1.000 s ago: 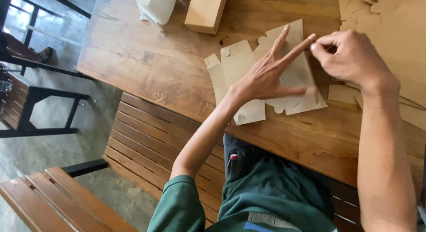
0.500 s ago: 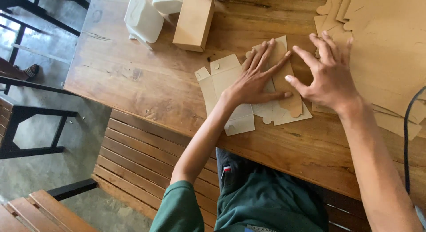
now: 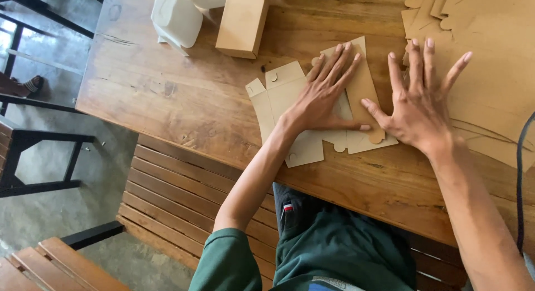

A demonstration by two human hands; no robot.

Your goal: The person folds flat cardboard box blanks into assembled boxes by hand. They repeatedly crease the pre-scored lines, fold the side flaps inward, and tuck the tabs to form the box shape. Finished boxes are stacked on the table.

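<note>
A flat die-cut cardboard box blank [image 3: 284,104] lies on the wooden table [image 3: 184,96] in front of me. My left hand [image 3: 326,93] presses flat on its middle, fingers spread and pointing away from me. My right hand [image 3: 418,101] rests palm down just to the right, fingers spread, its thumb touching the blank's right flap and its fingers over the edge of a stack of cardboard sheets [image 3: 490,74]. Neither hand grips anything.
A folded brown cardboard box [image 3: 242,21] and white containers [image 3: 177,15] stand at the table's far side. A slatted wooden bench [image 3: 173,185] runs under me, another bench [image 3: 33,269] at lower left. A black cable [image 3: 521,174] hangs at the right edge.
My right hand has opened from a pinch on the flap and laid itself flat beside the blank. My left hand has flattened on the cardboard. The view has shifted closer.
</note>
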